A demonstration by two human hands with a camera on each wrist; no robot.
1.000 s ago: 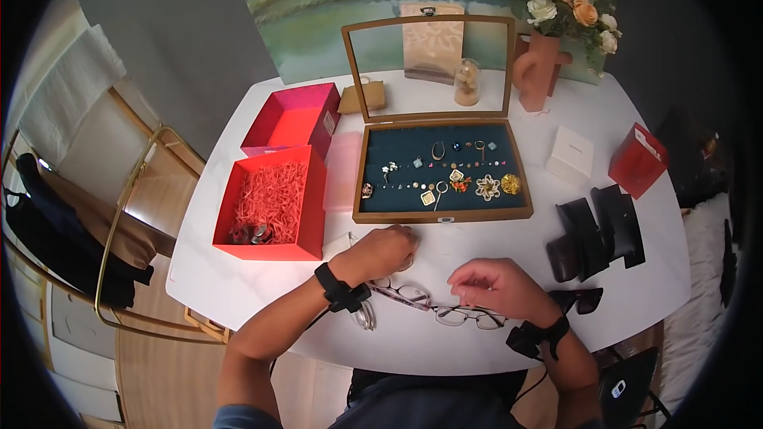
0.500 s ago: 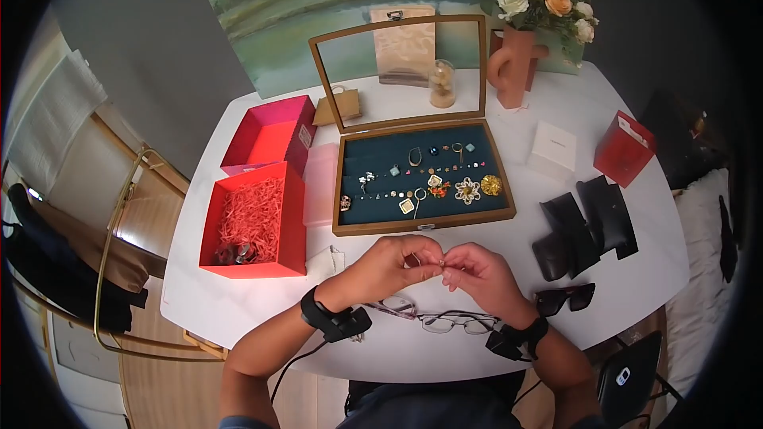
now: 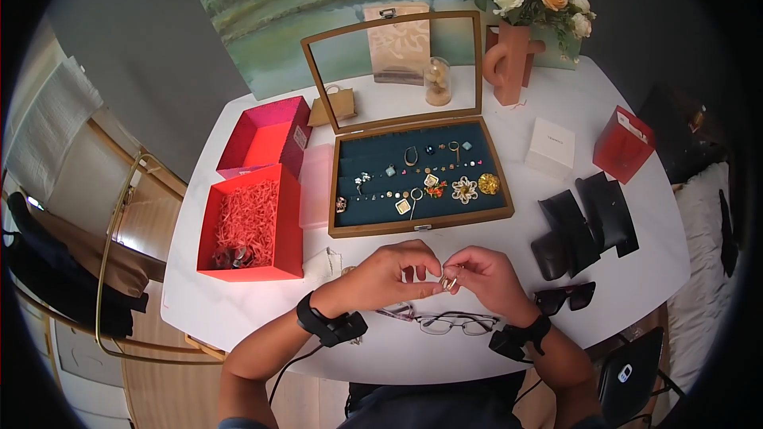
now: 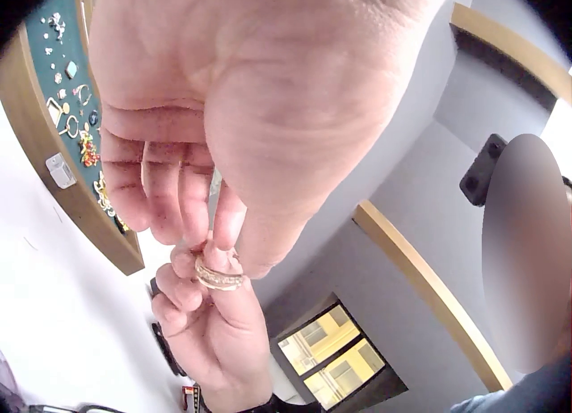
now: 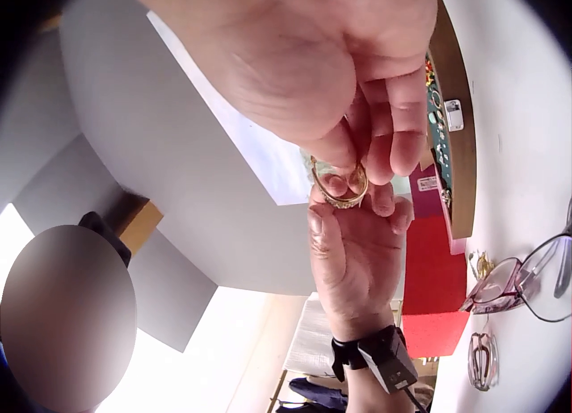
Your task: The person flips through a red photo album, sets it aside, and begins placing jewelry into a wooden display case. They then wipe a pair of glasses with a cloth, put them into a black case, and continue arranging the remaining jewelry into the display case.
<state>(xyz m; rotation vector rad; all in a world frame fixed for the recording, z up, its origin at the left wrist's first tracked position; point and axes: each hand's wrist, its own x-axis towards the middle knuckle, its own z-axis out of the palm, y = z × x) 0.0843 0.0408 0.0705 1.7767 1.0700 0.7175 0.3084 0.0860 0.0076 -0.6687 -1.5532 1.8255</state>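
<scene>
Both hands meet above the table, in front of the display case. A gold ring (image 5: 341, 198) with a textured band is between their fingertips. The right hand (image 3: 486, 280) pinches it with thumb and forefinger. My left hand (image 3: 389, 274) has its thumb and forefinger at the ring's other side, gripping its edge, with the other fingers loosely bent. Below the hands lie thin-framed eyeglasses (image 3: 453, 323) and pink-framed eyeglasses (image 5: 499, 292). The wooden case (image 3: 501, 213) stands with its glass lid up, and rings, earrings and brooches sit in its dark green lining (image 3: 366, 210).
To the left are a red box (image 3: 288, 230) with shredded paper and a pink box (image 3: 266, 139). On the right lie sunglasses (image 3: 566, 297), black cases (image 3: 608, 218), a white box (image 3: 550, 148) and a red bag (image 3: 624, 143). A vase (image 3: 509, 71) of flowers stands behind.
The right hand has moved left and up to meet the left hand, which has lifted from the table. The ring has turned and shows more between the fingertips. The head view has shifted.
</scene>
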